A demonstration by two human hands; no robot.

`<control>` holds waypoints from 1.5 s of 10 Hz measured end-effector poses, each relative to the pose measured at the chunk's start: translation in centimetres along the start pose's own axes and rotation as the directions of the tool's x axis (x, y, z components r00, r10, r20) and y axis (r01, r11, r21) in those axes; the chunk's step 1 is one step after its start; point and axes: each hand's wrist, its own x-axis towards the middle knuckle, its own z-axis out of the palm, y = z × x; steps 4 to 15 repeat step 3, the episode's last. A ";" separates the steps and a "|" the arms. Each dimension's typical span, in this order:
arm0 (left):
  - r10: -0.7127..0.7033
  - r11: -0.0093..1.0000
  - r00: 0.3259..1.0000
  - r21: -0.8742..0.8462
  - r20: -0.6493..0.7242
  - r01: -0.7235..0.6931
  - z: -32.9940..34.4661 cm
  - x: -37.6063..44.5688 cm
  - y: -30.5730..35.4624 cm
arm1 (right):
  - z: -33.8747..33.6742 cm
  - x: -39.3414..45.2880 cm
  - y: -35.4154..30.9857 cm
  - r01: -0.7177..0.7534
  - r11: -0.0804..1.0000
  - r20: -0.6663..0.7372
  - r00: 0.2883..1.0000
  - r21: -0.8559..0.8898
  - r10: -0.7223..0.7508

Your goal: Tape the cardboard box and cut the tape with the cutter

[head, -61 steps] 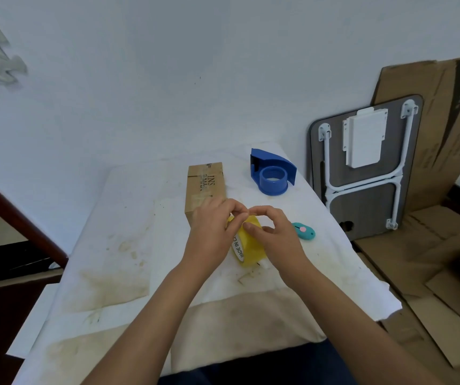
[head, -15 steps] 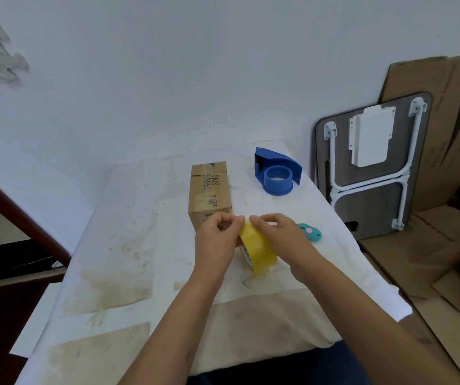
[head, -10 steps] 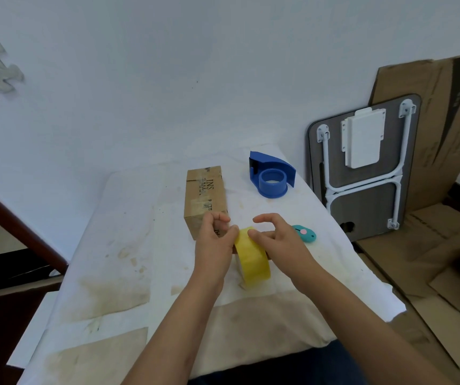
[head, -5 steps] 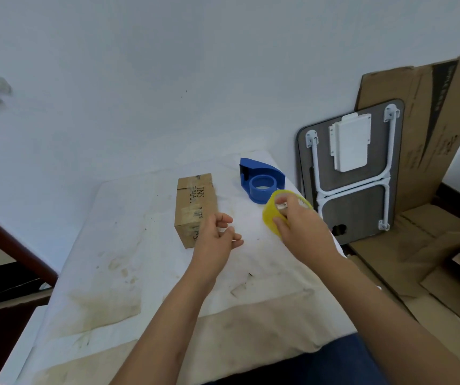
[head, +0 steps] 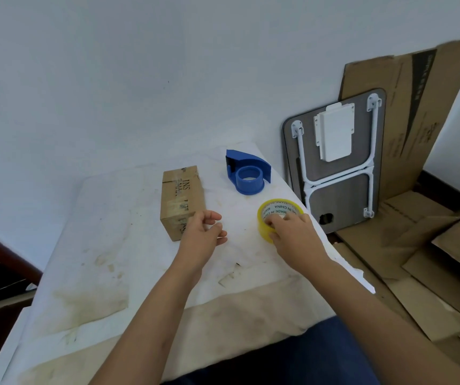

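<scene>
A small brown cardboard box (head: 182, 198) with printed letters lies on the white-covered table (head: 106, 245). My left hand (head: 202, 234) hovers just right of the box's near end, fingers loosely curled and holding nothing. A yellow tape roll (head: 277, 215) lies flat near the table's right edge. My right hand (head: 292, 234) rests on it, fingers inside its core and thumb on its outer side. The teal cutter is hidden in this view, where my right hand covers the table.
A blue tape dispenser (head: 247, 173) stands behind the yellow roll. To the right, a folded grey table with white legs (head: 340, 168) leans against the wall, with flattened cardboard sheets (head: 417, 245) behind it and on the floor.
My right hand carried the yellow roll from in front of me to the table's right side and laid it flat. My left hand let go and stayed beside the box.
</scene>
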 end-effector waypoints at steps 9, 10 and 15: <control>-0.043 0.999 0.999 0.017 0.005 0.043 -1.2 -0.2 -0.2 | -2.0 1.5 -1.3 -0.045 0.997 0.005 0.999 0.064 0.045; -0.043 0.999 0.999 0.017 0.005 0.043 -1.2 -0.2 -0.2 | -2.0 1.5 -1.3 -0.045 0.997 0.005 0.999 0.064 0.045; -0.043 0.999 0.999 0.017 0.005 0.043 -1.2 -0.2 -0.2 | -2.0 1.5 -1.3 -0.045 0.997 0.005 0.999 0.064 0.045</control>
